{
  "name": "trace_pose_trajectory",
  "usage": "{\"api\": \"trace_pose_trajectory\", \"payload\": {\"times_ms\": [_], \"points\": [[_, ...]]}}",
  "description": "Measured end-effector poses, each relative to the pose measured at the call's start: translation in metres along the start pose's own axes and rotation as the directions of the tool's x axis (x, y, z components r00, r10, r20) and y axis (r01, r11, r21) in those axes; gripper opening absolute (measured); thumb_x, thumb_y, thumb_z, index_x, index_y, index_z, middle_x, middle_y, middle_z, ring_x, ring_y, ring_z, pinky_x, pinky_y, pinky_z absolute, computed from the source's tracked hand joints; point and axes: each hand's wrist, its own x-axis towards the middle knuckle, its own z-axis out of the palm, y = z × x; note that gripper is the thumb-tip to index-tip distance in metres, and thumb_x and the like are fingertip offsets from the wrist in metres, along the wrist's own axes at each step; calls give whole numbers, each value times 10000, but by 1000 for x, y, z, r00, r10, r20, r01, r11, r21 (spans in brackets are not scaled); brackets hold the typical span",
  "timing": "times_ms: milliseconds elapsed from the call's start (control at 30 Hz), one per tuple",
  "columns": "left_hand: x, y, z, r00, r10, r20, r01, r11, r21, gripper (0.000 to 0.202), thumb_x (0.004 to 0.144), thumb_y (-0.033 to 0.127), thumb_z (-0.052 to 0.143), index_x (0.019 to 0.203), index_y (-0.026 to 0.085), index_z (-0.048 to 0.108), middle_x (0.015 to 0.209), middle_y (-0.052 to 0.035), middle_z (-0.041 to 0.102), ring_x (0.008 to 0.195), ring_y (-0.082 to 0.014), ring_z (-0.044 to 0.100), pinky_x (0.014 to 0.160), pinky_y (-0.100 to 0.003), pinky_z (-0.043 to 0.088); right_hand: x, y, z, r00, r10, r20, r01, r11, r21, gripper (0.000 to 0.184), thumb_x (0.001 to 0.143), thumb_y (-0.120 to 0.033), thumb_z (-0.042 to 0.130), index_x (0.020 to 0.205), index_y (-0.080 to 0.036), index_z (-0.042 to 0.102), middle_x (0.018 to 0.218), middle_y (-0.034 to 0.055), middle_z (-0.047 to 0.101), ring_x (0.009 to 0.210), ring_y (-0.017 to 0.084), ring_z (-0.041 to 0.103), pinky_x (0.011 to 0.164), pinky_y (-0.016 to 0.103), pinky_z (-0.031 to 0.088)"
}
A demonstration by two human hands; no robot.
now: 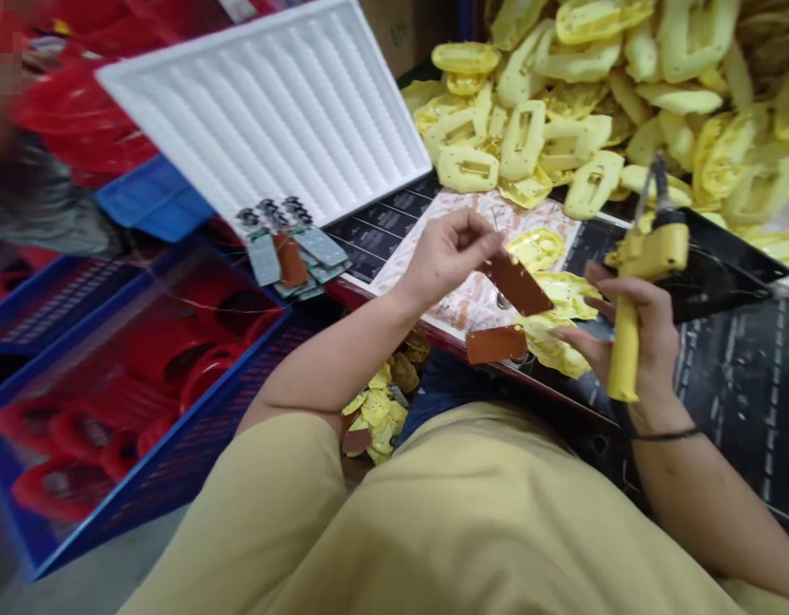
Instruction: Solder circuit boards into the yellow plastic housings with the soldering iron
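Note:
My left hand [455, 256] is closed in a pinch at the upper corner of a brown circuit board [521, 287], and a thin wire sticks up by the fingertips. In my right hand [654, 342] is a yellow soldering gun [627, 342], its grip in my palm and its metal tip pointing up and away. Below the held board, another brown circuit board [495, 345] lies at the table's front edge. Several yellow plastic shells [564, 293] lie between my hands, partly behind the held board.
Yellow plastic housings [523, 141] are heaped at the back right. A white ribbed foam sheet [272, 102] stands tilted at the left, with several green and brown boards [263, 256] at its lower corner. A blue crate [170, 457] holds red plastic parts. A black tray [731, 256] lies right.

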Motion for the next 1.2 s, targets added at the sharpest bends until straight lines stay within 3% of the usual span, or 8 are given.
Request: {"api": "trace_pose_trajectory", "payload": {"times_ms": [133,233,333,533,767,1000,1100,1200], "points": [[-17,-13,42,994,-51,97,66,985,-157,495,810,630,789,847,205,537,847,-41,778,846,-185,782,756,-309,642,-4,-2,1,999,42,29,-41,998,-37,490,848,-426,851,1221,-291,563,1008,-6,800,816,197,793,690,281,646],[-20,-10,44,987,-60,151,95,967,-236,472,783,585,831,859,195,576,794,-25,765,821,-184,786,746,-300,641,-12,-2,-9,997,-76,-32,68,979,-192,374,873,-295,827,1181,-290,615,910,-36,788,727,166,771,656,244,618],[-16,3,36,943,-84,321,139,979,-152,358,783,464,847,893,168,680,793,-34,779,773,-178,776,753,-302,631,-17,0,-22,954,-299,5,288,914,-284,385,885,-144,773,1220,-288,651,970,-11,796,785,167,773,742,266,630],[-4,34,29,791,-87,606,-125,946,299,124,837,178,729,910,184,830,912,-23,829,863,-153,761,825,-243,568,-10,0,-38,895,-395,205,438,862,-254,443,928,-101,681,1319,-299,619,1013,20,788,843,190,767,801,325,641],[2,45,37,696,-83,713,-332,844,422,108,840,151,731,879,205,815,782,26,790,712,-110,693,692,-212,466,-2,-5,-44,883,-366,295,441,862,-249,336,964,-110,618,1254,-280,629,856,5,723,724,167,692,680,288,585],[-9,33,39,810,70,583,-387,810,441,98,861,143,704,863,188,791,833,2,798,796,-135,720,781,-234,498,-5,-4,-39,904,-329,272,401,874,-275,284,974,-167,653,1239,-268,633,889,12,742,774,177,721,719,294,595],[-11,26,38,826,88,557,-363,839,406,99,881,139,698,884,172,790,871,-11,809,806,-130,724,789,-229,513,-5,-6,-35,899,-356,254,423,858,-293,288,968,-154,665,1234,-256,623,884,12,744,771,170,723,727,282,596],[-7,23,38,807,76,586,-363,847,389,115,899,144,706,921,186,811,898,-9,817,833,-132,732,816,-235,521,-3,-7,-34,898,-357,256,423,860,-285,297,965,-133,662,1234,-252,618,870,8,740,755,165,717,719,273,594]]}}
